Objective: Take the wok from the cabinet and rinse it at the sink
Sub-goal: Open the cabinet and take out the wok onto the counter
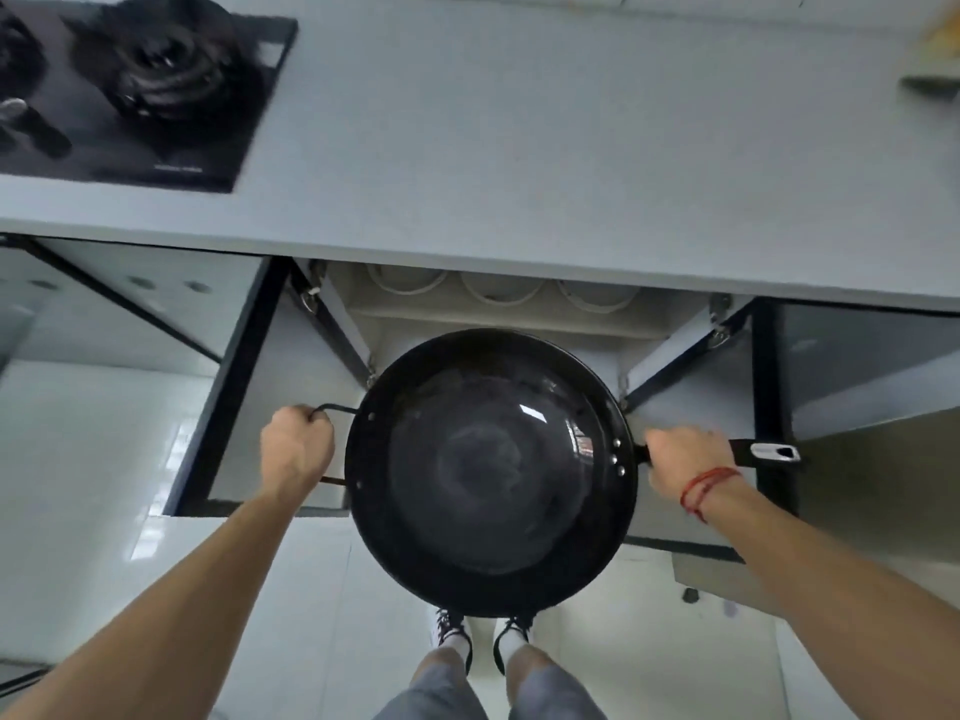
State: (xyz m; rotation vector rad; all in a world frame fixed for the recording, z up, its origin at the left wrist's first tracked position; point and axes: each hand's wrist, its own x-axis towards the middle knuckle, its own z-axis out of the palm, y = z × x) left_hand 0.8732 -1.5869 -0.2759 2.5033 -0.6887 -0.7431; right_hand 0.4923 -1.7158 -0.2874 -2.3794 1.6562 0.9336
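A pale countertop (519, 148) is seen across the top, with a black gas stove (140, 90) set into its left end. Below it, the cabinet (498, 314) stands open, both doors swung outward and white bowls (501, 291) visible on its shelf. The black wok (491, 470) is held level in front of the opening, above the floor. The left hand (297, 446) is clenched around the small loop handle, and the right hand (688, 462) is closed on the long handle. A red string (704, 485) is worn on the right wrist.

Open cabinet doors (249, 376) flank the wok (491, 470) — countertop (519, 148) above bare.
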